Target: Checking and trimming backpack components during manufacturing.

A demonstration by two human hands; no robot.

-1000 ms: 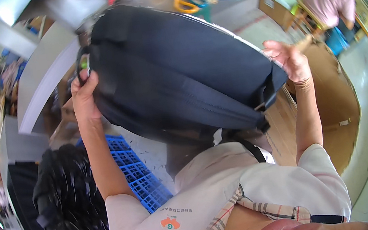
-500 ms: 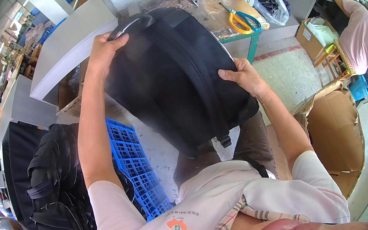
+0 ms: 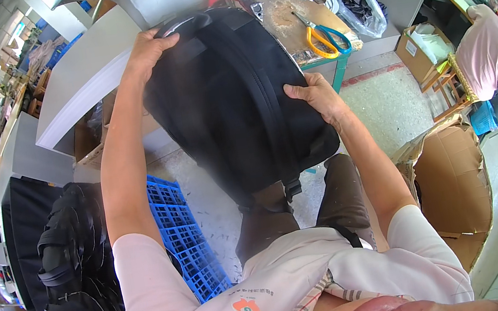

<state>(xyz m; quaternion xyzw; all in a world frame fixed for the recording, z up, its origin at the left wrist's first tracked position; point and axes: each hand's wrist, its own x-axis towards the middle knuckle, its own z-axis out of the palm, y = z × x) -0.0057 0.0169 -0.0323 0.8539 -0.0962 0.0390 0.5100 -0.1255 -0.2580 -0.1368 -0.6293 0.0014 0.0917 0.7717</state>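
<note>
A black backpack (image 3: pixel 218 121) hangs in front of me above my legs, tilted, with straps running down it and a buckle (image 3: pixel 293 186) at its lower end. My left hand (image 3: pixel 151 53) grips its upper left edge near the top handle (image 3: pixel 194 25), thumb on the near face. Lower down on the opposite side, my right hand (image 3: pixel 319 98) pinches the right edge, its thumb pressed on the black fabric and its other fingers mostly hidden behind.
Scissors (image 3: pixel 323 38) with yellow and blue handles lie on a worn workbench (image 3: pixel 279 16) beyond the backpack. A blue plastic crate (image 3: pixel 184 236) and piled black bags (image 3: pixel 79 271) stand at left. On the right are an open cardboard box (image 3: pixel 453 183) and a seated person (image 3: pixel 488 52).
Both hands still hold the backpack. Its lower end has swung slightly left, so it hangs a bit more upright. My right hand has shifted slightly left and up with it.
</note>
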